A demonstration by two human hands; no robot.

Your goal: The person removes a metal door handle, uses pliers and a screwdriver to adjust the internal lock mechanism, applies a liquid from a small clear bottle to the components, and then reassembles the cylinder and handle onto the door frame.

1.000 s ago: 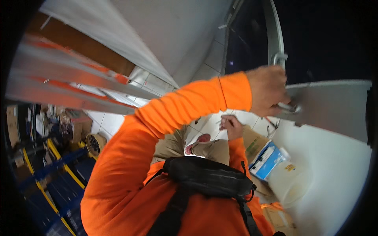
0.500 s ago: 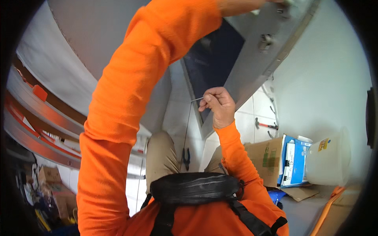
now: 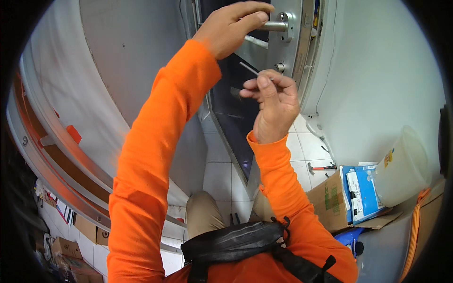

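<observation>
My left hand [image 3: 231, 28] rests with fingers curled over the metal lever handle [image 3: 276, 26] of a grey metal-framed door with a dark panel [image 3: 231, 132]. A lock cylinder [image 3: 279, 67] sits on the frame below the handle. Lower and to the right, my right hand [image 3: 273, 96] pinches a thin metal rod [image 3: 247, 66], its free end pointing up-left toward the door.
Ladder-like metal rails [image 3: 61, 160] lean at left beside boxes [image 3: 66, 247]. White tiled floor [image 3: 217, 174] holds a hammer [image 3: 322, 168]. At right stand a cardboard box [image 3: 325, 203], blue folders [image 3: 359, 191] and a translucent bin [image 3: 401, 170] along a white wall [image 3: 377, 75].
The view has shifted and the door stands at a different angle. My left hand is lower in the picture, still at the handle. My right hand has risen toward the lock with the rod.
</observation>
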